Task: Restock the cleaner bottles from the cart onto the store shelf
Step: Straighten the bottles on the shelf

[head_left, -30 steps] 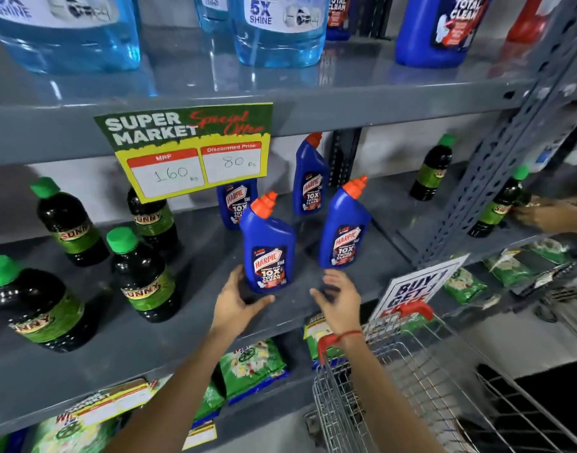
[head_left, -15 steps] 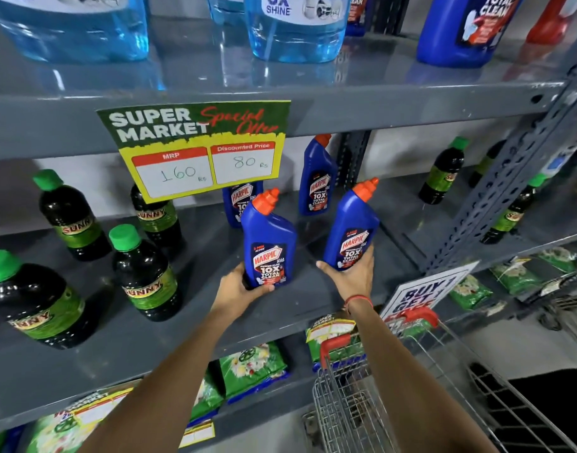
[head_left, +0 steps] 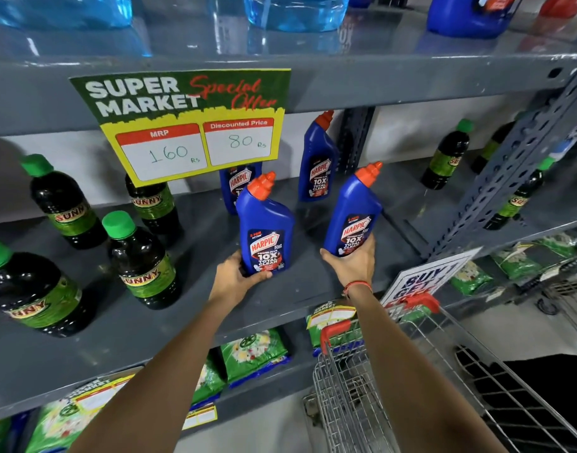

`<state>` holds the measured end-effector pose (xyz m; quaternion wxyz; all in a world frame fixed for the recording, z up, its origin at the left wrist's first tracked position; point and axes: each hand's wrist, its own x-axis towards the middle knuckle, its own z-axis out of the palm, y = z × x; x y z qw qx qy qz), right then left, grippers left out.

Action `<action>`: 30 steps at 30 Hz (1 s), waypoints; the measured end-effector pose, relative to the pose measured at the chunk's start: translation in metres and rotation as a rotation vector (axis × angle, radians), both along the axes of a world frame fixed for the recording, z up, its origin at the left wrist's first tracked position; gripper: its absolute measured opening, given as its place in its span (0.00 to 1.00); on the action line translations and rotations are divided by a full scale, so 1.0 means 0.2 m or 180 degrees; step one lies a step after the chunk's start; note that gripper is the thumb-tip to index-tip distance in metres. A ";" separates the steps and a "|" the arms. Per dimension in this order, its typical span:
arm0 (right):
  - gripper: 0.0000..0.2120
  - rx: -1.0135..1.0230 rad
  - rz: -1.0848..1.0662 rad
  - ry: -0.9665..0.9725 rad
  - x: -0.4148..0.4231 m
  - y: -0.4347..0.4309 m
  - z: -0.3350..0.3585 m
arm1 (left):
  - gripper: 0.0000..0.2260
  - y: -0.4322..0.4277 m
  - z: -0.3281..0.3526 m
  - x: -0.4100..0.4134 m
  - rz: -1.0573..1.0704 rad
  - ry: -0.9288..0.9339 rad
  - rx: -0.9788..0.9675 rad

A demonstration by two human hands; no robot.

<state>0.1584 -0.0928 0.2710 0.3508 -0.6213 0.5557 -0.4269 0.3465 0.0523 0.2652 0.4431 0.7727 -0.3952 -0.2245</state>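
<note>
Nearest, at six o'clock, the cart [head_left: 362, 380] is being left behind. Farther up, on the shelf [head_left: 297, 289], the left bottle [head_left: 265, 223] is being gripped low by the left hand [head_left: 234, 277]; at one o'clock the right bottle [head_left: 354, 217] is being cupped by the right hand [head_left: 352, 264]. Both are probably rigid, smooth and liquid-heavy, so base holds are being favoured.

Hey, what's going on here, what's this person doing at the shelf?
A person is stocking blue toilet cleaner bottles on the middle shelf. The left hand grips the base of one bottle, and the right hand holds another bottle by its base, tilted. Two more blue bottles stand behind them, under a price sign. Dark green-capped bottles stand to the left. The wire cart sits below on the right.
</note>
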 end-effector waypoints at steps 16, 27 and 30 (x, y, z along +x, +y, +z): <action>0.30 -0.0377 -0.0067 0.0077 -0.03 0.53 -0.06 | 0.30 0.40 -0.01 -0.06 0.0374 0.0330 -0.0521; 0.37 0.0079 0.2114 0.0320 0.66 1.07 0.00 | 0.16 1.12 0.05 0.35 0.2600 -0.0056 -0.1458; 0.45 0.0263 0.2129 0.0288 0.82 1.11 0.02 | 0.32 1.18 0.02 0.47 0.2568 -0.0103 -0.1038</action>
